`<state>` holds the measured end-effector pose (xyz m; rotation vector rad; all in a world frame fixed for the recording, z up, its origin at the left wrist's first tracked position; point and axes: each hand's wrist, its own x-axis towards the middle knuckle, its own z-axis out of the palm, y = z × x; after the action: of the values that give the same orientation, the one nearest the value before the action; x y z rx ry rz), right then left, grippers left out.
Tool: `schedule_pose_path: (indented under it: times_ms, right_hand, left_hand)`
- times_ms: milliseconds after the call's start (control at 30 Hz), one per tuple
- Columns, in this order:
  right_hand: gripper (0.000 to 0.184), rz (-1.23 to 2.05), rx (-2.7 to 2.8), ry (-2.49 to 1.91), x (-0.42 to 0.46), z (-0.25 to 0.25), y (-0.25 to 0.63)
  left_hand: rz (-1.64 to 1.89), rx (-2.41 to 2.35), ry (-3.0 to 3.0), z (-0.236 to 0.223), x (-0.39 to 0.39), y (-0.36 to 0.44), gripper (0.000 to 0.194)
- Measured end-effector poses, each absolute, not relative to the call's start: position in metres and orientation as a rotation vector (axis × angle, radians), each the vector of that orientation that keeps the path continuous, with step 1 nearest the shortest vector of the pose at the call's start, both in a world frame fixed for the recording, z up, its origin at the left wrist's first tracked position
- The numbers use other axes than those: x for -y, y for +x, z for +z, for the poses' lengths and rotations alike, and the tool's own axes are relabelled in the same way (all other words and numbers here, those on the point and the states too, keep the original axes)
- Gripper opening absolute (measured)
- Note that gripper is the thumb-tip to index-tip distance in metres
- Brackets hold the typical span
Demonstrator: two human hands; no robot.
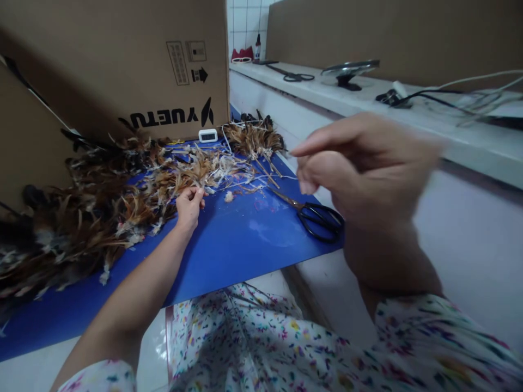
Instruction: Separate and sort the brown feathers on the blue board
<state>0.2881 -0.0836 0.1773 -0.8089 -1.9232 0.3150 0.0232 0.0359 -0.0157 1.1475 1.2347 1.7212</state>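
Observation:
My left hand [190,209] is pinched closed at the near edge of the brown feathers [188,174]. Its fingertips meet a pale piece, but feathers and string overlap there and I cannot make out what they grip. Across the blue board a thin white string [261,178] stretches toward my right hand [359,169], which is raised and blurred, thumb and fingers pressed together at the string's end. Below and left of the right hand lie black-handled scissors [321,221], blades pointing at the feathers. A small white fluff tuft [229,196] rests near my left hand.
The blue board [229,245] carries several feather heaps, one a bundle [251,136] with sticks at the back. A small white digital device [208,135] stands before a cardboard box [122,65]. On the right ledge are other scissors [292,75], a round mirror [349,68] and cables [445,95].

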Motion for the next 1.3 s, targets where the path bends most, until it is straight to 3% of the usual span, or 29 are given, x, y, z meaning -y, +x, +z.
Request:
schedule_pose_path:
  times_ms: [100,267,467,800,1000,1300]
  right_hand:
    - [0.014,0.386,1.808,-0.689,0.039,0.156,0.276]
    - [0.015,0.578,1.863,-0.985,-0.042,0.095,0.267]
    - [0.013,0.547,1.987,-1.297,-0.101,0.046,0.255]
    - [0.026,0.215,2.256,-1.561,-0.153,0.033,0.230]
    - [0.023,0.081,2.528,-1.497,-0.171,0.032,0.222]
    - [0.018,0.159,2.566,-1.527,-0.186,0.026,0.217]
  left_hand:
    - [1.712,-1.233,1.174,-0.017,-0.036,0.023,0.020]
    - [1.678,-1.249,1.234,-0.017,-0.037,0.026,0.019]
    - [1.630,-1.192,1.203,-0.016,-0.036,0.028,0.020]
    - [1.560,-1.139,1.175,-0.010,-0.035,0.025,0.021]
    - [1.547,-1.078,1.129,-0.009,-0.036,0.023,0.024]
    - [1.482,-1.020,1.111,-0.008,-0.035,0.023,0.025]
